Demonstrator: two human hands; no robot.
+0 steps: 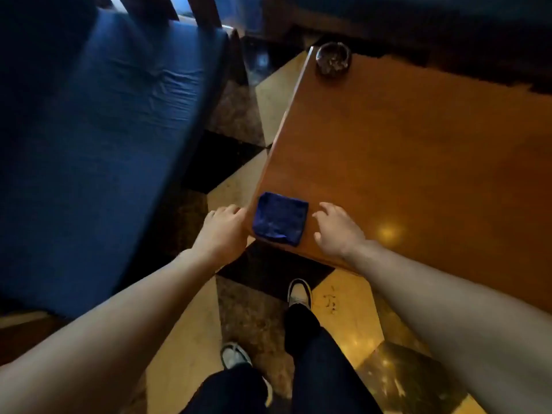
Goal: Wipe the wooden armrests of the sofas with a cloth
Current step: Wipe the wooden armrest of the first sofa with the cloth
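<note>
A folded dark blue cloth [280, 218] lies flat on the near left corner of a wooden coffee table [418, 162]. My left hand [222, 231] hovers just left of the cloth at the table's edge, fingers loosely curled and holding nothing. My right hand [337, 230] is over the table just right of the cloth, fingers spread, empty. A sofa with a blue cushion [98, 138] fills the left side; dark wooden frame parts [206, 10] show at its far end. No armrest is clearly visible.
A dark round ashtray [333, 59] sits at the table's far left corner. A narrow aisle of checkered stone floor [239, 121] runs between sofa and table. My legs and shoes [299, 292] stand on it. Another dark sofa lies beyond the table.
</note>
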